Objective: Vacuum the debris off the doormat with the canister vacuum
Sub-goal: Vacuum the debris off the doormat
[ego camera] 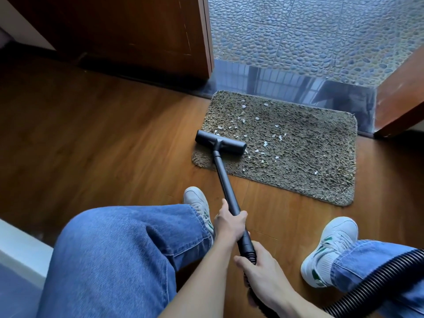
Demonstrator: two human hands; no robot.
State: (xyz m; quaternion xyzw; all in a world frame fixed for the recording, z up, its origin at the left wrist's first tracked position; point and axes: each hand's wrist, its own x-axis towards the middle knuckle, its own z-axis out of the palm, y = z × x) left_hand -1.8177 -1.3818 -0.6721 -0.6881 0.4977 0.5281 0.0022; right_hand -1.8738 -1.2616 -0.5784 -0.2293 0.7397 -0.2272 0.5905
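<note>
Doormat [298,157], shaggy and likely to bunch, lies centre-right, strewn with light white scraps [266,144]. Left hand [229,222] grips the stiff tube [223,177] midway, right hand [261,274] clamps its hose end; nozzle [220,142] rests on the mat's left edge.

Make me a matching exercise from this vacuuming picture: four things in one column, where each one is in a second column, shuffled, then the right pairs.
Things
1. vacuum head
2. scraps
3. left hand
4. hose

Places
A. scattered over the doormat
B. trailing past the right shoe
C. resting on the doormat's left side
D. gripping the wand

Pairs: 1-C, 2-A, 3-D, 4-B
</note>
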